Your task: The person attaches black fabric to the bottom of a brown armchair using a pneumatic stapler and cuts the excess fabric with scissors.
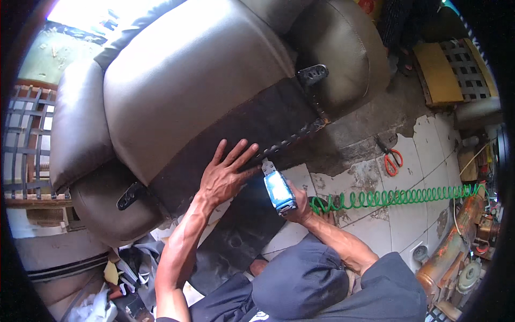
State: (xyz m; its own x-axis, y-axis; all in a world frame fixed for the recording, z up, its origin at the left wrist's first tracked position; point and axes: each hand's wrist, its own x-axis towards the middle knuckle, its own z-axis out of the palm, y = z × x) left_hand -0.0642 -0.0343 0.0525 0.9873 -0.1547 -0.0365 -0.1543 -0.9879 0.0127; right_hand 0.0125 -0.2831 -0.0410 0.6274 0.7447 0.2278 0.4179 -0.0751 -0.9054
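Observation:
A grey-brown leather-like armchair point(193, 70) lies tipped in front of me, with a strip of dark fabric point(230, 121) along its near edge. My left hand point(225, 177) rests on that strip near the edge, fingers spread. Wrapped in my right hand point(301, 203) is a blue pneumatic staple gun point(279, 192); its nose meets the chair's edge just right of my left fingers. Glare whitens the tool's body, and its trigger is hidden. A green coiled air hose point(397, 197) runs rightward from beside the tool's rear.
Orange-handled scissors point(393, 162) lie on the broken tile floor. At right stands a rusty cylindrical tank point(450, 241) among machine parts. Webbed frames stand at the far right point(464, 70) and left point(27, 129). Material scraps point(134, 268) pile at lower left. Black metal brackets point(314, 74) jut from the chair.

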